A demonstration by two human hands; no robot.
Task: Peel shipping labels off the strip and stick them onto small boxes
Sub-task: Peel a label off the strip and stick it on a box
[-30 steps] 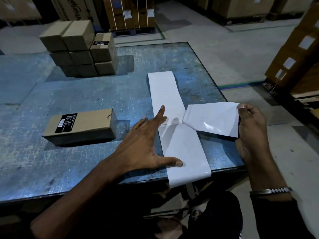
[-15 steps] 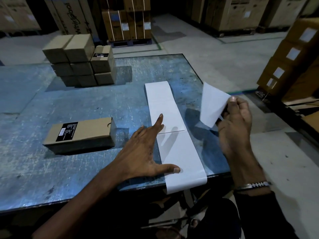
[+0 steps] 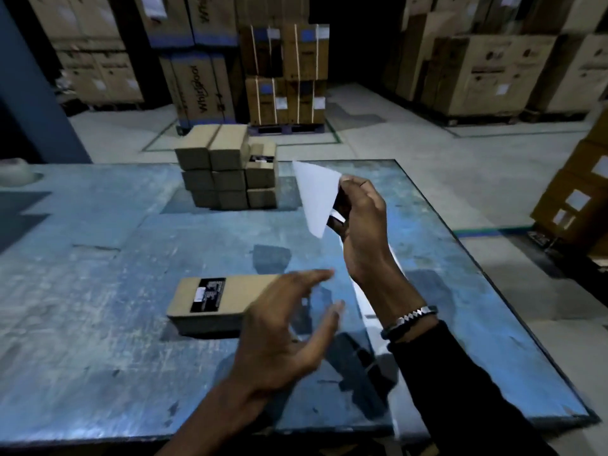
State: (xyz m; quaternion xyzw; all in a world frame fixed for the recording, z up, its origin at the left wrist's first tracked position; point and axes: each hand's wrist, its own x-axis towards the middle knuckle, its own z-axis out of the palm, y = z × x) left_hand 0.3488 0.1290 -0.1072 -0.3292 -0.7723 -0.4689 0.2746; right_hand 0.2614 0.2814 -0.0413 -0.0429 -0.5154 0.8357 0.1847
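Label point(image 3: 316, 195), pinched by right hand point(image 3: 360, 225), hangs at frame centre; box point(image 3: 214, 304) lies lower left, long axis sideways, nearest the open, empty left hand point(image 3: 286, 334).

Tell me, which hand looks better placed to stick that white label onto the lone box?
Probably the right hand: it already pinches the peeled label above the table. The left hand is open, hovering beside the lone box, better suited to steadying it.
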